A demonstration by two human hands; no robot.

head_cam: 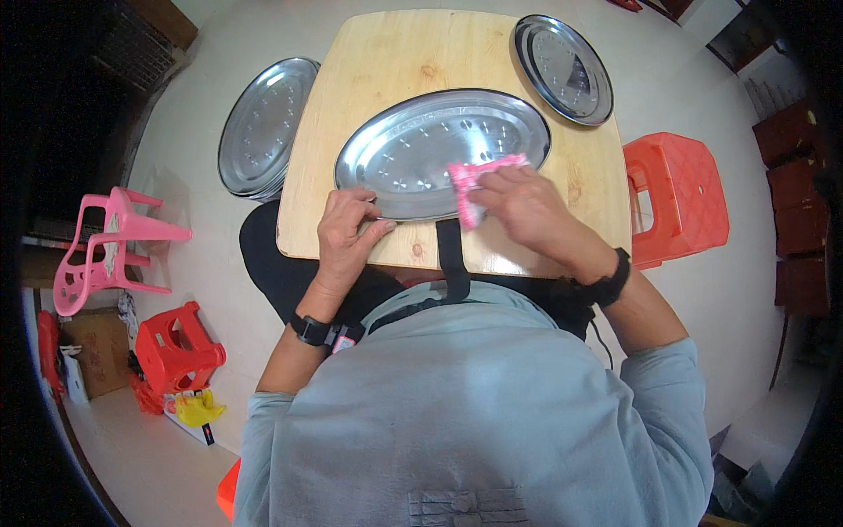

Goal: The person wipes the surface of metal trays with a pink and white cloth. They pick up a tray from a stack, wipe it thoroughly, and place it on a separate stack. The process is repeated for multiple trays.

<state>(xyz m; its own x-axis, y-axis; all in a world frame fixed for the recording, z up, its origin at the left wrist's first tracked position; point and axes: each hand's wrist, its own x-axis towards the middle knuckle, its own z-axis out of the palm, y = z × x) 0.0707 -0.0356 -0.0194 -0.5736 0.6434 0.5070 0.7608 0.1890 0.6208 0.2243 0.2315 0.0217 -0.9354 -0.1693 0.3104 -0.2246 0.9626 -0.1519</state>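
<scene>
An oval stainless steel tray (421, 151) with a stamped pattern lies on the wooden table (428, 39) in front of me. My left hand (349, 221) grips its near left rim between fingers and thumb. In my right hand (520, 204) is a folded pink-and-white cloth (464, 181), which rests over the tray's near right rim. The hand is slightly blurred, and its palm side is hidden.
Another oval steel tray (550, 66) lies at the table's far right corner. Several more trays (263, 125) are stacked beyond the left edge. A red plastic stool (685, 191) stands at right. To the left are a pink chair (125, 230) and a red stool (174, 349).
</scene>
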